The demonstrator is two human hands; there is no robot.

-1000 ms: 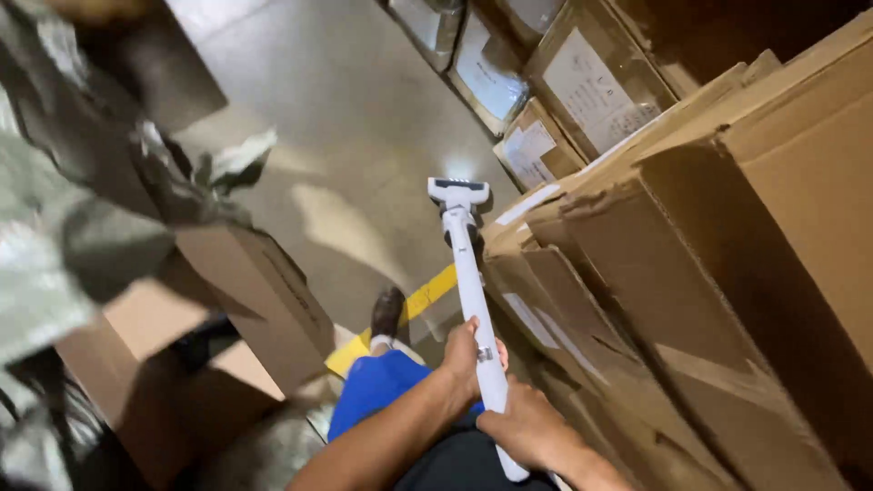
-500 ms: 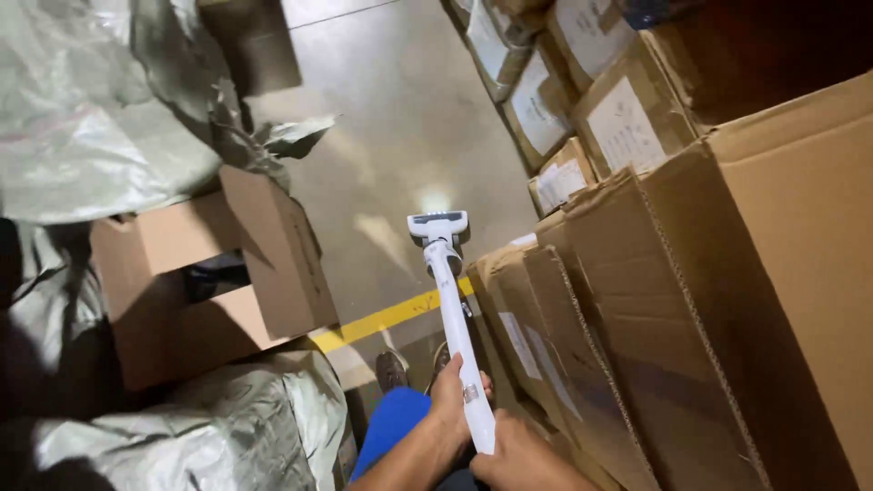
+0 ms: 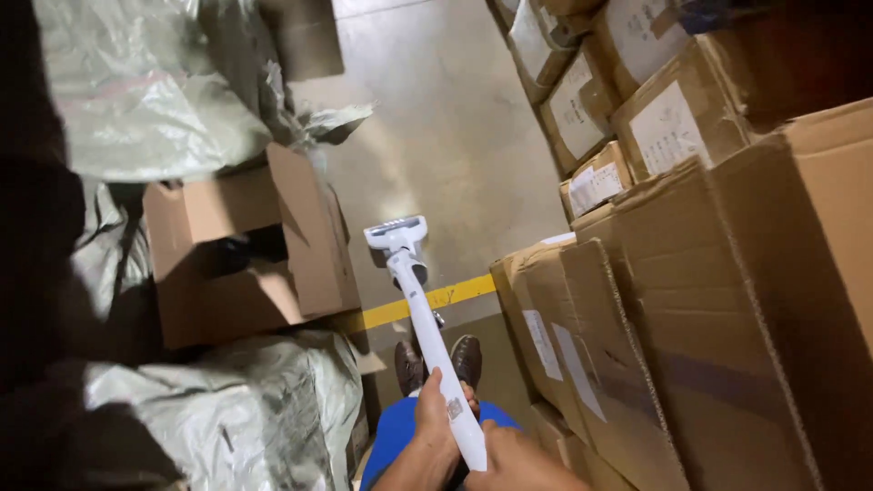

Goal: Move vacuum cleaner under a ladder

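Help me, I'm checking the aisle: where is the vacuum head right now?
The vacuum head sits on the concrete floor mid-frame, just beyond the yellow line, right of the open box.

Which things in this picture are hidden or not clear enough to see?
Head view:
- Right hand: cut off by the bottom edge, grip on the white vacuum wand unclear.
- Left hand: fingers wrap behind the wand.
- Open cardboard box: inside is in dark shadow.
- Vacuum head: underside faces the floor.
- Shoes: partly behind the wand.
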